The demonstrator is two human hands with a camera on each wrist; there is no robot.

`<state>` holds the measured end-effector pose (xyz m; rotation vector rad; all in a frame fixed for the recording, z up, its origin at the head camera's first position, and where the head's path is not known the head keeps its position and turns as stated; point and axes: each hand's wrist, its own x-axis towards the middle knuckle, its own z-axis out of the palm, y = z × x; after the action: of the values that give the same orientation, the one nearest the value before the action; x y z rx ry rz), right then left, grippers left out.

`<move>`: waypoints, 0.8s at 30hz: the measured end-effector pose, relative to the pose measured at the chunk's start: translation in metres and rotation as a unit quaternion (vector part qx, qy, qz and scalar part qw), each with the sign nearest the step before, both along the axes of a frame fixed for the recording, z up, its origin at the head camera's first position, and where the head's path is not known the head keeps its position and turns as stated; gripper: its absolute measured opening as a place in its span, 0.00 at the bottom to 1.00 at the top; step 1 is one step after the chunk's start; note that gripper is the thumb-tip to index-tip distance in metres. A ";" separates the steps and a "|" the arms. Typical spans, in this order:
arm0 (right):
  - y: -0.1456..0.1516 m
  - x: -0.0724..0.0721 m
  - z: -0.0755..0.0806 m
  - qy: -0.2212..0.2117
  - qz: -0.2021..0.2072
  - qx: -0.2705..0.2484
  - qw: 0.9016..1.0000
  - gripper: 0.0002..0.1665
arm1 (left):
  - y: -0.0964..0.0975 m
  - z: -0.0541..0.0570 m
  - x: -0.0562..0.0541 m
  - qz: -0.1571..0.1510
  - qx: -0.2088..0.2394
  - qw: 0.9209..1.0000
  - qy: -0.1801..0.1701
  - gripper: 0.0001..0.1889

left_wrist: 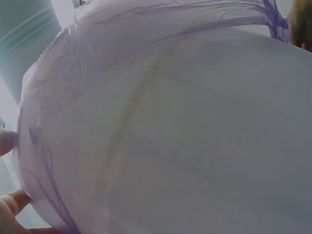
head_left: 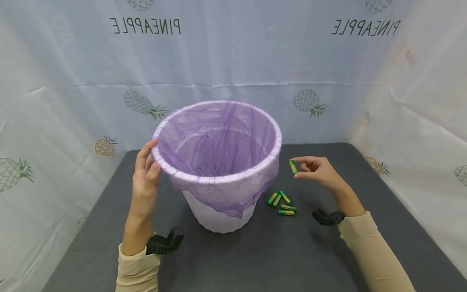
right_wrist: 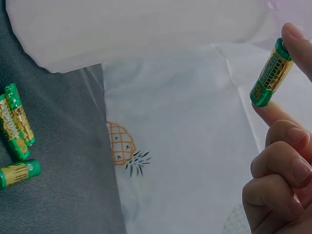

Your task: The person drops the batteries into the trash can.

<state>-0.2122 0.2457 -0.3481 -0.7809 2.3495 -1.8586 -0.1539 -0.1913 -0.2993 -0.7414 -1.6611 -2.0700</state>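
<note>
A white trash can (head_left: 219, 215) lined with a thin purple bag (head_left: 222, 194) stands on the dark table, its mouth wide open. My left hand (head_left: 144, 182) holds the can's left rim, thumb and fingers bent against the bag-covered edge. Close up, the left wrist view has the bag (left_wrist: 53, 97) and the fingertips (left_wrist: 17, 200) at that edge. Right of the can, above the table, my right hand (head_left: 317, 172) pinches a green and gold battery (head_left: 293, 167) by its ends between thumb and index finger. The other fingers are curled in.
Several similar batteries (head_left: 286, 212) lie in a loose group on the table (head_left: 313, 251), just right of the can's base. White pineapple-print curtains (head_left: 346, 61) hang behind and at both sides. A black wrist device (head_left: 166, 242) is on each arm.
</note>
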 end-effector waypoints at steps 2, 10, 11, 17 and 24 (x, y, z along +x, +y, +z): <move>-0.001 0.001 0.004 0.006 0.004 -0.002 1.000 0.24 | -0.001 0.000 -0.001 0.002 -0.003 1.000 -0.007 0.24; -0.004 0.002 0.023 0.009 0.009 0.005 1.000 0.24 | -0.001 -0.001 -0.002 0.005 -0.004 1.000 -0.012 0.24; -0.004 0.002 0.025 0.008 0.009 0.006 1.000 0.24 | -0.001 -0.002 -0.002 0.006 -0.003 1.000 -0.013 0.25; -0.009 0.003 0.041 0.013 0.019 0.003 1.000 0.23 | 0.000 0.000 -0.001 0.010 -0.003 1.000 -0.014 0.24; -0.015 0.004 0.060 0.009 0.042 -0.018 0.999 0.25 | 0.001 0.001 0.000 -0.003 0.002 1.000 0.003 0.24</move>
<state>-0.2080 0.2306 -0.2885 -0.8891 2.2613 -1.8741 -0.1542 -0.1904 -0.2986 -0.7513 -1.6534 -2.0727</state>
